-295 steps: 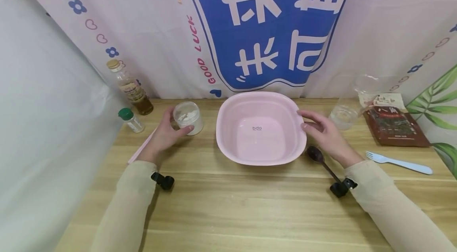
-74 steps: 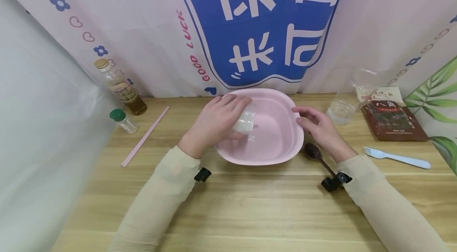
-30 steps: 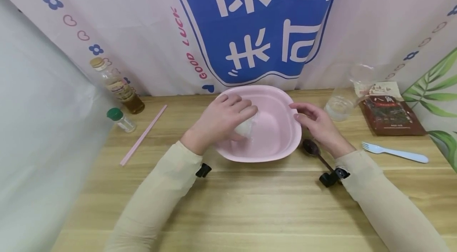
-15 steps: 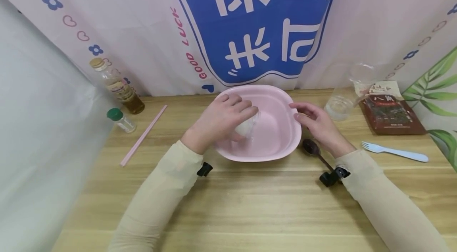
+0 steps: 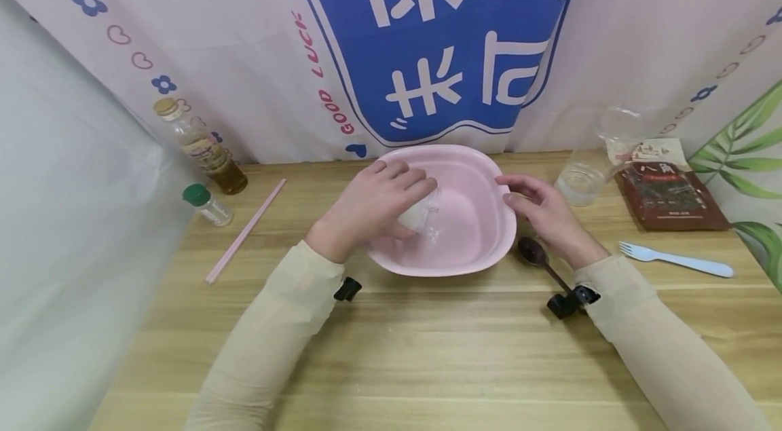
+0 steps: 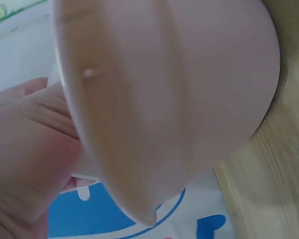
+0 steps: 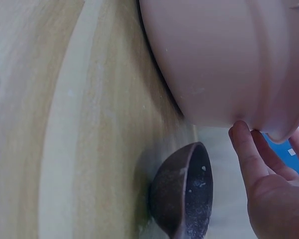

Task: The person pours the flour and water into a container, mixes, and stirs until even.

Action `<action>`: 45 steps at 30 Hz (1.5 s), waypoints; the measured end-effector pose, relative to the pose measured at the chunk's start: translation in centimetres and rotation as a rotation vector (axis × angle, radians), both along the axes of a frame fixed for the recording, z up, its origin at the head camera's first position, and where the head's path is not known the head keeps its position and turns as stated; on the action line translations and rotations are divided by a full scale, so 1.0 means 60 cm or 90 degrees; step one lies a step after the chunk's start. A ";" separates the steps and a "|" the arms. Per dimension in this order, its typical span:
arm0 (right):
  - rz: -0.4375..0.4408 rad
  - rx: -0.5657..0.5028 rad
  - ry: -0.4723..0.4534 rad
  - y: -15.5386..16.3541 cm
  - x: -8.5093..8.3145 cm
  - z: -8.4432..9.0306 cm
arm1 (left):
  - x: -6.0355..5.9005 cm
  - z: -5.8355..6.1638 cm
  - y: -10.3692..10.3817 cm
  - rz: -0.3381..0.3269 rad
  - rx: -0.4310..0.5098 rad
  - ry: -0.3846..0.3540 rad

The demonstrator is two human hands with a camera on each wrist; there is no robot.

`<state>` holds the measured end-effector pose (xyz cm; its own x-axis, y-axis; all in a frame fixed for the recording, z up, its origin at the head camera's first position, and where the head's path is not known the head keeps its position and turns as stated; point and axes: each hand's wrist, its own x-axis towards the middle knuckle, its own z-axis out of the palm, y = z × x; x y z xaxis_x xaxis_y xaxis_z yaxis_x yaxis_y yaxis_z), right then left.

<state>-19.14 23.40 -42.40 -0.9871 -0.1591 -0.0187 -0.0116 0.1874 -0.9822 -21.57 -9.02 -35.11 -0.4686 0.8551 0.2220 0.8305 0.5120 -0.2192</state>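
clear plastic, thin-walled, is how i read the cup (image 5: 420, 215) in my left hand (image 5: 366, 210): fingers and thumb are curled round its body and it is tipped on its side over the near-left part of the basin (image 5: 482, 241), mouth toward the middle. white powder shows through the wall and a little white lies on the basin floor under the mouth. i judge the cup very light and easy to crush, so i'd hold it round the lower body with a gentle wrap, not by the rim, which would flex. powder dust may make the wall a bit slick.

pink plastic basin sits on the wooden table (image 5: 427, 349), mid-scene. i'd call it light, stiff enough, and apt to slide on the smooth wood if nudged. my right hand (image 5: 544, 214) rests at its right rim, fingers loosely bent and touching the edge; the right wrist view shows fingertips (image 7: 244, 144) against the outer wall just under the lip, steadying it and not clamping it. the rolled rim is the best place to take hold.

a dark spoon (image 5: 536, 253) lies just near of that hand, bowl up and dusted with specks, close beside the basin.
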 end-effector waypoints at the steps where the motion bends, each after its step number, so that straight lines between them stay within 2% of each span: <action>1: 0.001 0.000 0.001 0.000 0.000 0.000 | 0.000 0.001 0.001 -0.004 -0.008 0.005; 5: 0.002 0.001 0.003 0.002 0.001 0.000 | 0.000 0.003 0.005 -0.007 -0.030 0.018; 13: 0.000 0.005 0.006 0.002 0.000 0.000 | -0.001 -0.001 0.006 -0.003 -0.020 -0.002; 21: 0.001 0.001 0.004 0.001 -0.001 0.001 | 0.000 0.000 0.001 0.002 -0.012 0.025; 28: 0.001 -0.002 0.010 0.000 -0.001 0.000 | 0.000 -0.005 0.000 0.002 -0.009 0.004; 35: 0.000 -0.001 0.010 -0.002 0.000 0.003 | -0.003 -0.009 0.000 0.008 0.005 0.004; 41: 0.002 -0.005 0.009 -0.001 0.002 0.003 | -0.002 -0.007 0.009 -0.001 -0.035 -0.007; 45: 0.001 -0.003 0.009 -0.001 0.000 0.001 | -0.001 -0.006 0.010 0.001 -0.028 -0.005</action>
<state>-19.11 23.35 -42.32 -0.9869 -0.1610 -0.0044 -0.0253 0.1820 -0.9830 -21.62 -8.43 -35.47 -0.4722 0.8629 0.1801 0.8312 0.5039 -0.2350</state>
